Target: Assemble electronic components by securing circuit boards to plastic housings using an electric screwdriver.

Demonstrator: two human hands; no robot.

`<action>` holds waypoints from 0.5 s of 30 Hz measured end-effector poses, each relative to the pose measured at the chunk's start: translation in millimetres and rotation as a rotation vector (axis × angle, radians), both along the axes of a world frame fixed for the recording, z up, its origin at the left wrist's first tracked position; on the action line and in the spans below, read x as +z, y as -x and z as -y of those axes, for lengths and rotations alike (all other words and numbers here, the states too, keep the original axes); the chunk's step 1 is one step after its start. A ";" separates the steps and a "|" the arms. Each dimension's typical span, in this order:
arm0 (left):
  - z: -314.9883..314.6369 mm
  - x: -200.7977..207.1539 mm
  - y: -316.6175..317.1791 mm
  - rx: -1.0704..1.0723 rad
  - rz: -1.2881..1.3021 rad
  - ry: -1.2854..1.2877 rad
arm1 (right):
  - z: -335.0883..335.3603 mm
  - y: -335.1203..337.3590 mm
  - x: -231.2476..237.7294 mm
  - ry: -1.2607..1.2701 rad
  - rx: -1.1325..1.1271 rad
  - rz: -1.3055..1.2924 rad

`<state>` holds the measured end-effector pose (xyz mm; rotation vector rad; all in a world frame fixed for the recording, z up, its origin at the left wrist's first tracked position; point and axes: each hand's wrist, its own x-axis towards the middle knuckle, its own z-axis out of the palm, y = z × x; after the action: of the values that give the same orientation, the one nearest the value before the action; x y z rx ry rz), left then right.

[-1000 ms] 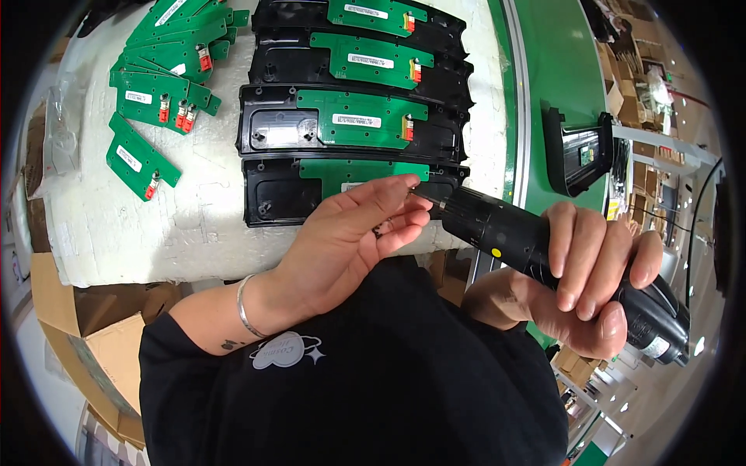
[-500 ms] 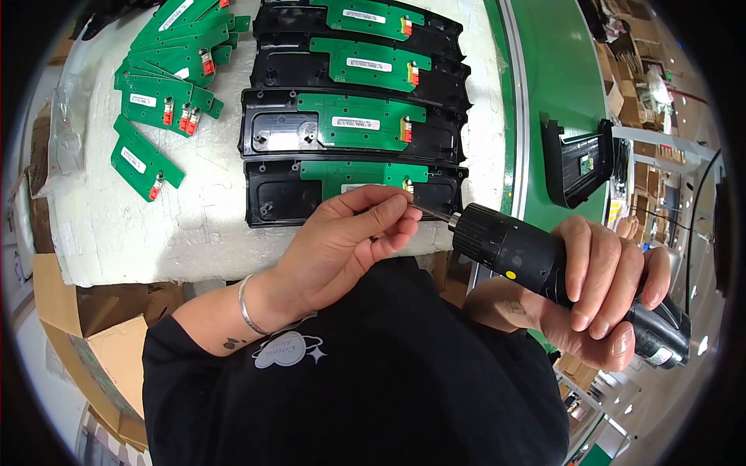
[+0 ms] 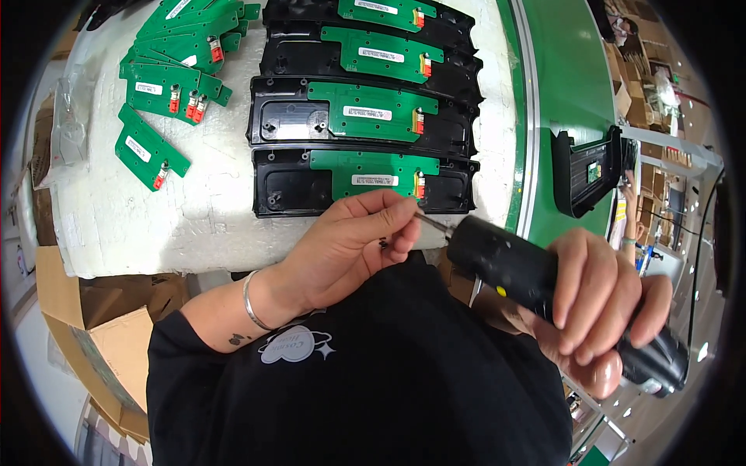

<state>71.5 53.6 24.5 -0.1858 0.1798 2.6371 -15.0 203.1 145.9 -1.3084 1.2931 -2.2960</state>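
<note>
My right hand (image 3: 598, 307) is wrapped round a black electric screwdriver (image 3: 501, 260), its bit pointing up and left. At the tip of the thin metal bit (image 3: 435, 224), the thumb and forefinger of my left hand (image 3: 350, 237) pinch together; what lies between them is hidden. Small black screws (image 3: 383, 243) show in the curled fingers of that hand. Just beyond sits the nearest black plastic housing (image 3: 291, 190), with a green circuit board (image 3: 381, 163) lying in it. The board carries a white label and a red-and-white connector.
More black housings with green boards (image 3: 365, 113) stand in a row behind. Loose green boards (image 3: 151, 147) are piled at the left on the white foam surface (image 3: 85, 210). Another black housing (image 3: 587, 175) rests on the green table at right. A cardboard box (image 3: 93, 311) stands lower left.
The row of housings has shifted slightly up and right in view. The screwdriver has tilted a little more steeply, its rear end lower, while the bit stays at my left fingertips.
</note>
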 end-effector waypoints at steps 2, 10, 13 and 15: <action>-7.0 20.3 4.4 -0.062 0.200 0.083 | 6.3 6.3 -9.4 -0.041 -0.007 0.002; -4.6 6.6 -14.1 -0.097 0.173 0.199 | 17.7 16.7 -44.6 -0.083 -0.156 0.125; -0.9 7.8 -14.2 -0.140 0.112 0.233 | 19.0 18.2 -46.0 -0.126 -0.148 0.108; 0.4 8.0 -13.9 -0.182 0.041 0.303 | 21.1 18.1 -45.3 -0.146 -0.146 0.114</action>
<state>85.5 53.2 32.6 -0.3093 0.5558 2.4118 -33.1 182.1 100.6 -1.0535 1.5296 -2.2823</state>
